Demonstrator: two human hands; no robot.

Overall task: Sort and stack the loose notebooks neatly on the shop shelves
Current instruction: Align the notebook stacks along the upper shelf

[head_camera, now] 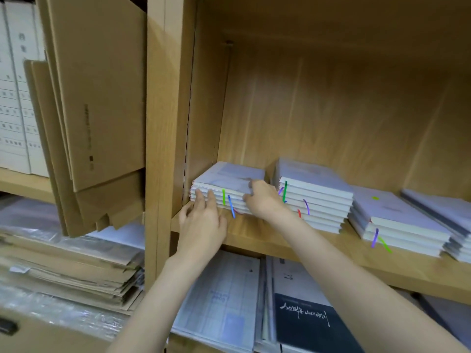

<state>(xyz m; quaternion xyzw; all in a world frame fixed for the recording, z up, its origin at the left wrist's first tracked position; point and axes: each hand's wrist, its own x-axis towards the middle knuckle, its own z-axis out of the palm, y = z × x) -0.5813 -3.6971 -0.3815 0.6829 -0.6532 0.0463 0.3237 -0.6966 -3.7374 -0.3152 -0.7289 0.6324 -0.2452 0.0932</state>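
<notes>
The left hand (202, 220) lays straight fingers (211, 197) flat against the front edge of the corner stack (229, 184); the right hand (265, 200) curls around that stack's right end, gripping it. To their right on the shelf (254, 235) sit three more notebook stacks (316, 197), looking tidy. Squaring this stack seems nearly all that remains here.

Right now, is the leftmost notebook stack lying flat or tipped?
Flat. The leftmost stack lies level on the shelf, covers up, with left hand and right hand touching its front.
</notes>
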